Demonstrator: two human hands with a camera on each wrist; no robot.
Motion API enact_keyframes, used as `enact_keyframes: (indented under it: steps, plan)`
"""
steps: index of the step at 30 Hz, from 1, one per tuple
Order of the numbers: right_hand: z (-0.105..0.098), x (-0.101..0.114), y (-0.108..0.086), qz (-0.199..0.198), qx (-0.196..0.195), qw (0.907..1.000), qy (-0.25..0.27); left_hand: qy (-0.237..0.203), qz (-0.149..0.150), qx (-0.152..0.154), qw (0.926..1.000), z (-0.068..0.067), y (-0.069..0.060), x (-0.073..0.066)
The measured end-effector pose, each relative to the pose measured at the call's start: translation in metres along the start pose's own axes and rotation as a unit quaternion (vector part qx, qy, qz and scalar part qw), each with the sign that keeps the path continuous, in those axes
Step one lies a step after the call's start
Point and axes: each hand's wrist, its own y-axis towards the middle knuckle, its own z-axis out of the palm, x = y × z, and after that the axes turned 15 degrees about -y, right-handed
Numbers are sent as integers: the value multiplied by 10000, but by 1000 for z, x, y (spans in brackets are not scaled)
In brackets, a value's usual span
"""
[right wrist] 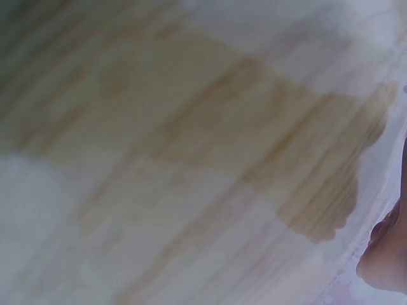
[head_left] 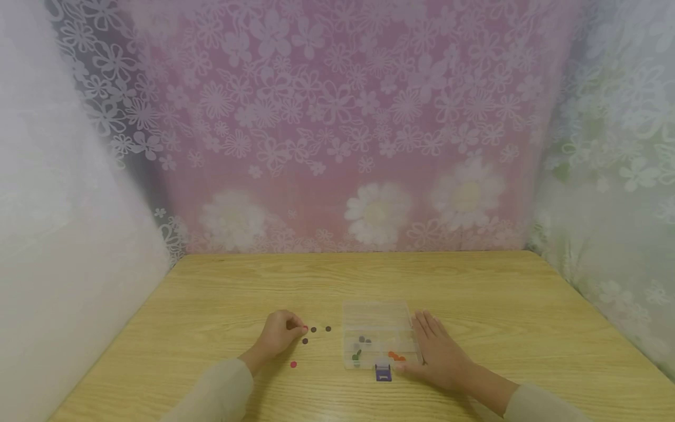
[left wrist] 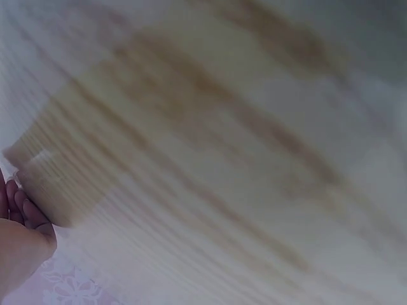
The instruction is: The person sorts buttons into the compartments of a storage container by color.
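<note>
In the head view my left hand (head_left: 279, 334) pinches a small pinkish-red disc (head_left: 305, 328) between thumb and fingertips, just above the table. Dark discs (head_left: 313, 329) lie close to those fingertips, and another pinkish-red disc (head_left: 293, 364) lies nearer my sleeve. A clear divided plastic box (head_left: 375, 316) with a purple latch (head_left: 383, 373) stands to the right. Inside it, green discs (head_left: 355, 356), orange discs (head_left: 396, 356) and dark discs (head_left: 364, 340) sit in separate compartments. My right hand (head_left: 443, 357) rests with straight fingers along the box's right side. Both wrist views show only part of each hand.
The wood-grain table (head_left: 211, 305) spreads around the box and hands. A pink floral curtain (head_left: 337, 117) hangs behind its far edge, with pale sheets (head_left: 68, 234) at the left and a flowered one (head_left: 622, 234) at the right.
</note>
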Motion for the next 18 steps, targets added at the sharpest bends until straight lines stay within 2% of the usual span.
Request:
enact_keyframes:
  steps: [10, 18]
  plan:
    - [0, 0, -1, 36, -82, 10000, 39, 84, 138, -24, 9999, -2, 0, 1]
    - [-1, 1, 0, -74, -103, 9998, -124, 79, 105, 0, 9999, -2, -1, 0]
